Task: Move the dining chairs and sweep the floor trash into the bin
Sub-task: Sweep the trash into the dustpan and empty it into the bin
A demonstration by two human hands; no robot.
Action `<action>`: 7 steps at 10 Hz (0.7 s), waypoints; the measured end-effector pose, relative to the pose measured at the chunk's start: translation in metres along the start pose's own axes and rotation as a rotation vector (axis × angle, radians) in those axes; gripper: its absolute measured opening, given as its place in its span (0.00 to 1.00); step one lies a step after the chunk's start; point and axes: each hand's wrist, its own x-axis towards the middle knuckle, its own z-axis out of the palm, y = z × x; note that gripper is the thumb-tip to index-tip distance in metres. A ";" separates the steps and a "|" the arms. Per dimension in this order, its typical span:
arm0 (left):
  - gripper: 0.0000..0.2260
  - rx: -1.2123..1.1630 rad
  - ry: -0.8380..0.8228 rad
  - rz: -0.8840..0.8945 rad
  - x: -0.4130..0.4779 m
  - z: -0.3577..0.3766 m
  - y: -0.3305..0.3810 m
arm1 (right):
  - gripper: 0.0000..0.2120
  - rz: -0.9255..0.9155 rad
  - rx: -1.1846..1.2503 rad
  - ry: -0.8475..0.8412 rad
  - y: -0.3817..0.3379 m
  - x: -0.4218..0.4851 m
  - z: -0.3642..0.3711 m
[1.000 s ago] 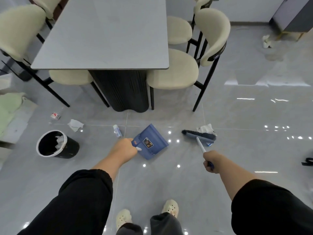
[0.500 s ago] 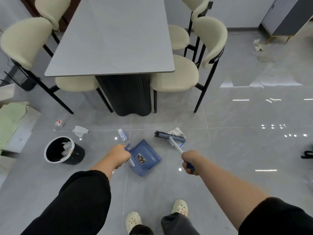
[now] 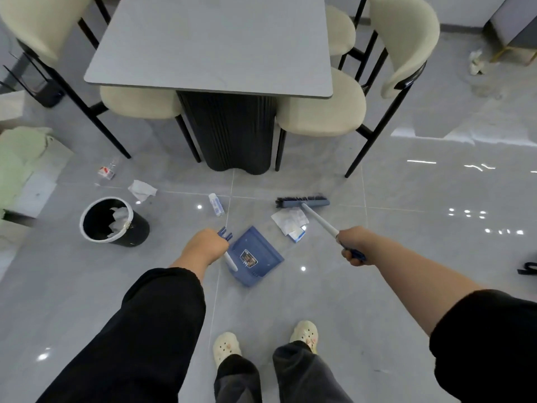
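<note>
The dustpan [image 3: 257, 257] is being gripped by the left hand [image 3: 207, 247], the broom [image 3: 302, 202] by the right hand [image 3: 356, 242], near crumpled paper [image 3: 289, 221].

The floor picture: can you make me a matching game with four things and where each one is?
Things
1. dustpan
2. broom
3. bin
4. small bottle

Places
A. held by the right hand
B. lying loose, in nobody's hand
C. held by the left hand
D. standing upright with paper inside

Pairs: 1-C, 2-A, 3-D, 4-B
</note>
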 end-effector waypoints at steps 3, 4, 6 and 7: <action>0.16 0.043 0.005 0.013 0.016 0.009 0.002 | 0.03 0.187 0.165 -0.307 0.042 -0.042 0.029; 0.14 0.036 0.031 0.029 0.012 0.012 0.007 | 0.07 0.156 0.233 -0.349 0.045 -0.064 -0.001; 0.12 0.032 -0.004 0.021 0.005 0.016 0.007 | 0.07 0.046 0.128 -0.294 0.041 -0.079 -0.010; 0.09 0.006 -0.051 0.018 0.000 0.016 -0.001 | 0.08 0.039 0.052 -0.192 0.046 -0.067 0.012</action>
